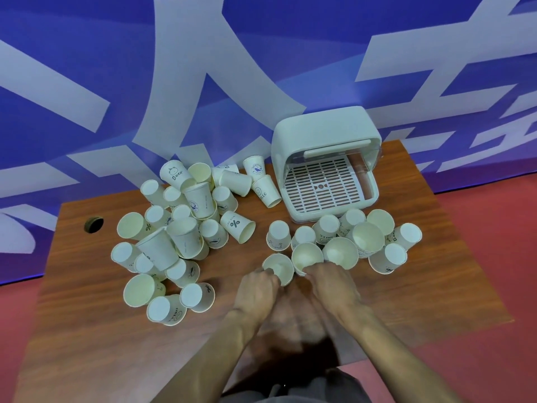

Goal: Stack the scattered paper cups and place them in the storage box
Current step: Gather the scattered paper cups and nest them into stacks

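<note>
Many white paper cups lie scattered on a brown wooden table [406,301]. A big heap [180,228] fills the left half; a smaller group [366,237] stands in front of the storage box [325,170], which is white, open at the front, with a slatted tray inside and no cups in it. My left hand [257,289] grips an upright cup [279,267] by its side. My right hand [331,282] holds a second upright cup [306,255] right beside it. The two cups touch.
A round cable hole [93,224] sits near the table's far left edge. A blue and white banner wall rises behind the table. Red floor shows on both sides. Bare tabletop lies near me, left and right of my forearms.
</note>
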`<state>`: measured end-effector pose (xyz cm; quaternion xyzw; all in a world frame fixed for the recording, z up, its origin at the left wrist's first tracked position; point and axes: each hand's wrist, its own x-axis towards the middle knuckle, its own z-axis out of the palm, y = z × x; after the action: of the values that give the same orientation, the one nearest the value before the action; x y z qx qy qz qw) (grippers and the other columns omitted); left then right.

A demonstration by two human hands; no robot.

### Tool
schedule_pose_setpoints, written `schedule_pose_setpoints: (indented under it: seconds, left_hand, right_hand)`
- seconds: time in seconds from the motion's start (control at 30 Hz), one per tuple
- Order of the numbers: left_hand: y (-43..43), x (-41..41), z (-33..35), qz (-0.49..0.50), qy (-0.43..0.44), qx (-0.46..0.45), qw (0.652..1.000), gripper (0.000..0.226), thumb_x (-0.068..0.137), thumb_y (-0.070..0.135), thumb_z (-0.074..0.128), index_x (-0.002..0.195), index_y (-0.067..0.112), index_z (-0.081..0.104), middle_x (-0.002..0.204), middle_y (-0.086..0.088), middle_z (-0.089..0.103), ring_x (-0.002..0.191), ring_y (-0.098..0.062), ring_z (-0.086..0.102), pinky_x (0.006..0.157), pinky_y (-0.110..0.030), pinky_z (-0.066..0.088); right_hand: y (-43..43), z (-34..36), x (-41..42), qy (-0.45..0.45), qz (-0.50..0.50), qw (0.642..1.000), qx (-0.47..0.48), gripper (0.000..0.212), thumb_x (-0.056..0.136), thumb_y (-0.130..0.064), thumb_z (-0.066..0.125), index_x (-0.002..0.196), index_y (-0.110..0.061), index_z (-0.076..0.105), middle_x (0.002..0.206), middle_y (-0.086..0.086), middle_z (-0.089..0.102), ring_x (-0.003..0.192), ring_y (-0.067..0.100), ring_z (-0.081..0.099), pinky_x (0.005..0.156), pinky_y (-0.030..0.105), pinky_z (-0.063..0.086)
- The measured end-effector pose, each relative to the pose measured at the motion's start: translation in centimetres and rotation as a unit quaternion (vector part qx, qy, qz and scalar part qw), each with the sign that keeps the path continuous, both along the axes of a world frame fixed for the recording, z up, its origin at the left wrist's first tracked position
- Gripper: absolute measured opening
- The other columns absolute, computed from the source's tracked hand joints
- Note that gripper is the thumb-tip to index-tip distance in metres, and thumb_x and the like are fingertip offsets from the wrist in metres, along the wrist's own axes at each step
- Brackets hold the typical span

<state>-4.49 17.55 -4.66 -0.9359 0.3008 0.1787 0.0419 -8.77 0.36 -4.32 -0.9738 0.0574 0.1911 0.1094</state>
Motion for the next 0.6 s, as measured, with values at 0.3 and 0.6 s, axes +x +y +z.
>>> schedule_pose_setpoints:
  seconds: [0.3,0.6]
  left_hand:
    - [0.2,0.3,0.5,-0.019,-0.011,-0.027,0.999,0.030,0.100,0.031,0.047,0.112,0.012,0.067,0.112,-0.006,0.060,0.108,-0.026,0.054,0.065,-0.034,0.034]
    - [5.6,0.0,1.7,0.004,-0.068,-0.099,0.993,0.021,0.069,0.037,0.078,0.076,0.028,0.061,0.076,0.008,0.059,0.065,-0.016,0.058,0.047,-0.026,0.031]
  right_hand:
    - [0.6,-0.3,0.7,0.020,-0.035,0.999,0.000,0.021,0.095,-0.023,0.051,0.105,-0.025,0.069,0.101,0.004,0.072,0.097,0.028,0.066,0.065,0.030,0.041]
    - [4.5,3.6,2.5,-0.100,0.023,0.995,0.023,0.025,0.096,-0.033,0.047,0.115,-0.028,0.062,0.108,-0.006,0.068,0.095,0.023,0.066,0.068,0.035,0.046]
